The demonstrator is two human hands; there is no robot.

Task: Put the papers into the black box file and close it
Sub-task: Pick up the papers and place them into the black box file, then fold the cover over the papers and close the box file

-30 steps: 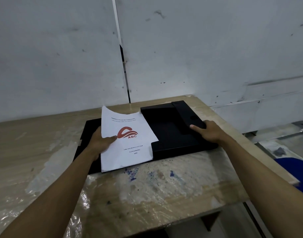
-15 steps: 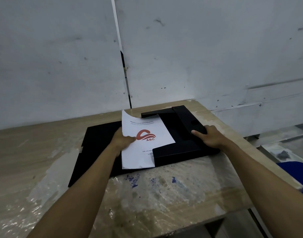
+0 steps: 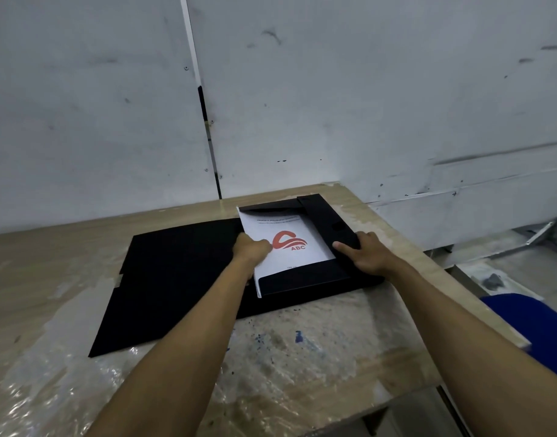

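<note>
At the lower left of the frame, crinkled clear plastic film (image 3: 59,389) covered the wooden table (image 3: 34,266), and grey wall panels (image 3: 81,105) filled the whole upper half. Moving right, we saw the flat black lid (image 3: 176,279) of the black box file (image 3: 330,222) spread open across the middle of the table. Our left hand (image 3: 250,249) gripped the papers (image 3: 286,247) by their left edge, fingers curled tightly around the sheets. The papers, printed with a red logo and the letters ABC, lay mostly inside the tray of the box file, just right of that grip; their lower left corner still stuck out over the tray's near wall. Blue paint specks (image 3: 297,337) marked the table below the file. Our right hand (image 3: 367,255) rested on the tray's right wall, fingers spread loosely and pressing down, holding nothing. At the far right edge, a blue object (image 3: 539,329) sat beside the table, its shape unclear.
</note>
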